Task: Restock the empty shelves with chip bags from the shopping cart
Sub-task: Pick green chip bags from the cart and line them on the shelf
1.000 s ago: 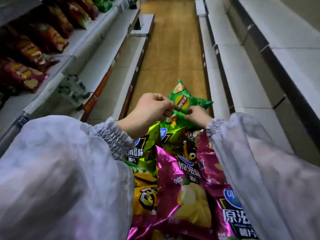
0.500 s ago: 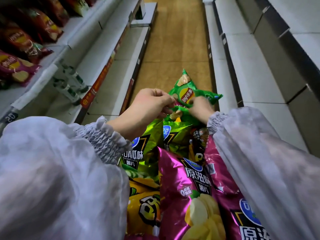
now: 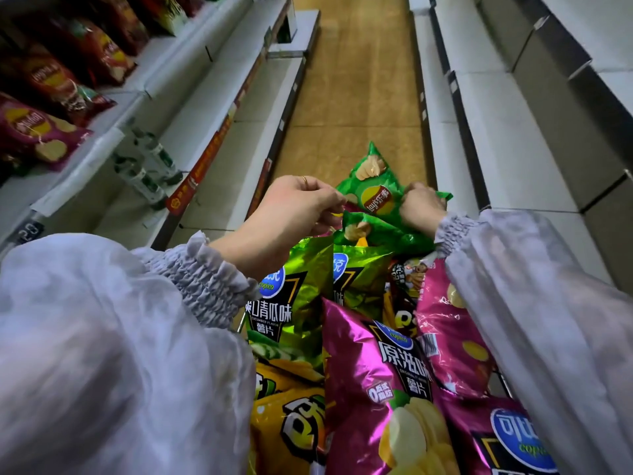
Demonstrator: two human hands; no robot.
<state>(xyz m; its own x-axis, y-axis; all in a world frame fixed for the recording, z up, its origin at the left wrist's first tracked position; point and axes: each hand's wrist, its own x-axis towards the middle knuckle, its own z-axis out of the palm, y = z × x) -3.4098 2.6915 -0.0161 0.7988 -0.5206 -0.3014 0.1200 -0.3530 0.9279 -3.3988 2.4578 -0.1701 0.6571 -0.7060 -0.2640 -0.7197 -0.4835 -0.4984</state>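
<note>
Two hands on small green chip bag (image 3: 371, 192), held up over far end of pile of chip bags (image 3: 370, 354) in cart. Fingers of left hand (image 3: 298, 209) curled, pinching bag's left edge; fingers of right hand (image 3: 419, 209) curled round right corner. White shelves (image 3: 496, 132) flank aisle on right.

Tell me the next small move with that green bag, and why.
Probably lift the small green bag clear of the pile: left hand and right hand both pinch its edges, and bare shelves stand to the right.
</note>
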